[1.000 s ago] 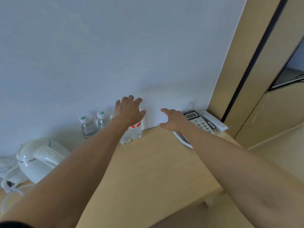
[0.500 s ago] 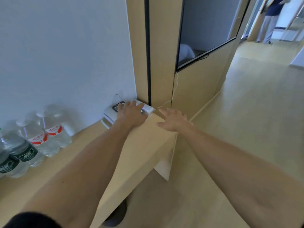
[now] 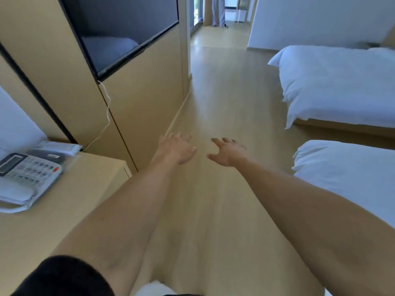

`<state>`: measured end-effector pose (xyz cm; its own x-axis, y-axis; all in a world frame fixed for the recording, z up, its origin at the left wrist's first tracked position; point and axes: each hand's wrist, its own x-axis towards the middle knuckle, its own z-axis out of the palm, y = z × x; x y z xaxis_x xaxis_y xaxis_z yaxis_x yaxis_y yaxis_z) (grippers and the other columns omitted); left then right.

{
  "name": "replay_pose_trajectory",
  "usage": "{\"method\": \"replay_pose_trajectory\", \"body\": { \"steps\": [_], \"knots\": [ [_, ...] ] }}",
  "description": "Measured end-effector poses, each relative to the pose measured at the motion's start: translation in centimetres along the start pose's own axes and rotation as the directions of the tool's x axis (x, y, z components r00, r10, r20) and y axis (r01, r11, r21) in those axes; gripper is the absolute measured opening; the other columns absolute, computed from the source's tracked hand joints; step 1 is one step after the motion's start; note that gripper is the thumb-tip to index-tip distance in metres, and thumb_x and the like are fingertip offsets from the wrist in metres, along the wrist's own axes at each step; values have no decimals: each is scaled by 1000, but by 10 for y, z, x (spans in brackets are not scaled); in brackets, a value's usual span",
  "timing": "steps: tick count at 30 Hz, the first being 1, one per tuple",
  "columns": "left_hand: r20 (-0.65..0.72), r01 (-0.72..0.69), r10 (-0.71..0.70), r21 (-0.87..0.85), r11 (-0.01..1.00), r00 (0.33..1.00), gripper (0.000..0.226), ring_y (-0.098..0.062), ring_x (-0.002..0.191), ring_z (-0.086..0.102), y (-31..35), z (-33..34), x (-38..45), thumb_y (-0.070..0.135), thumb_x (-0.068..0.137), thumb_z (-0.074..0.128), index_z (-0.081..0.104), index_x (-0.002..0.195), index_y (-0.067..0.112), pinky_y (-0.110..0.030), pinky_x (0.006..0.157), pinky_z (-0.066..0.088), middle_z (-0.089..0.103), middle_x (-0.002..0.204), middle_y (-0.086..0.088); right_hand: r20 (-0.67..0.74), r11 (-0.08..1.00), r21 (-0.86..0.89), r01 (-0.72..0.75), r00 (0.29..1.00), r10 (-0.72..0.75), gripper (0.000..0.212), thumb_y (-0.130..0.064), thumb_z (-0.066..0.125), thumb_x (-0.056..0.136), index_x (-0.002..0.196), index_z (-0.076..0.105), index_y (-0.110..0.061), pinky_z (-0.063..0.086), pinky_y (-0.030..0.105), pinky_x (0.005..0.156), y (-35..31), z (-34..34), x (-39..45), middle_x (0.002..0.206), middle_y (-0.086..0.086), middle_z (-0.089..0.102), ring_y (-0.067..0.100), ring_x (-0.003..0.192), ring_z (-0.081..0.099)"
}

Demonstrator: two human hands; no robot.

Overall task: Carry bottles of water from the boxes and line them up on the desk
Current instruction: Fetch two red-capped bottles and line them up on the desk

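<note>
Hands [image 3: 176, 149] and [image 3: 228, 151] spread wide and empty over the floor past the desk [image 3: 70, 212], you look to be between loads, no bottles or boxes in view, so next you likely walk off for more.

The single head view looks forward and down the floor [image 3: 213, 103], somewhat blurred, desk [image 3: 64, 210] at left.

No text, brand or number is readable anywhere. The grey-and-white desk telephone [image 3: 27, 180] at the left edge of the light wooden desk [image 3: 70, 212] shows a keypad, its key markings too blurred to read.
</note>
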<state>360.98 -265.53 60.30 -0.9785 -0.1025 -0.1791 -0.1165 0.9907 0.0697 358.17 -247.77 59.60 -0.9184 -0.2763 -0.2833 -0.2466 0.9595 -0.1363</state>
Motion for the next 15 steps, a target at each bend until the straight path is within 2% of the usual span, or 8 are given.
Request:
{"method": "replay_pose_trajectory", "body": {
  "steps": [5,11,13,15],
  "knots": [
    [57,-142,141,3,990,988,60,-29,148,27,73,24,43,52,100,42,32,155,29,-55,121,14,32,161,-5,61,986,43,-161,986,158,74,-64,40,95,157,14,-33,23,50,119,72,11,2,165,4,17,30,151,17],
    [103,-241,242,-18,970,965,58,-28,146,31,120,48,115,51,97,47,38,151,32,-51,120,15,38,157,-3,127,946,40,-323,940,315,67,-64,30,98,157,14,-35,20,49,119,135,18,33,165,2,16,29,151,17],
    [108,-271,272,-26,962,956,59,-26,147,28,128,52,146,52,96,47,37,151,33,-51,120,14,35,159,-1,126,935,9,-356,928,352,67,-65,25,98,157,12,-36,15,51,120,151,17,53,166,1,13,28,151,14],
    [130,-287,290,-41,957,948,63,-26,151,21,133,54,179,53,97,47,31,154,33,-50,122,10,24,165,0,118,926,-5,-378,919,376,67,-66,22,97,157,9,-38,8,52,121,164,14,80,167,1,8,26,153,8]
  ]
}}
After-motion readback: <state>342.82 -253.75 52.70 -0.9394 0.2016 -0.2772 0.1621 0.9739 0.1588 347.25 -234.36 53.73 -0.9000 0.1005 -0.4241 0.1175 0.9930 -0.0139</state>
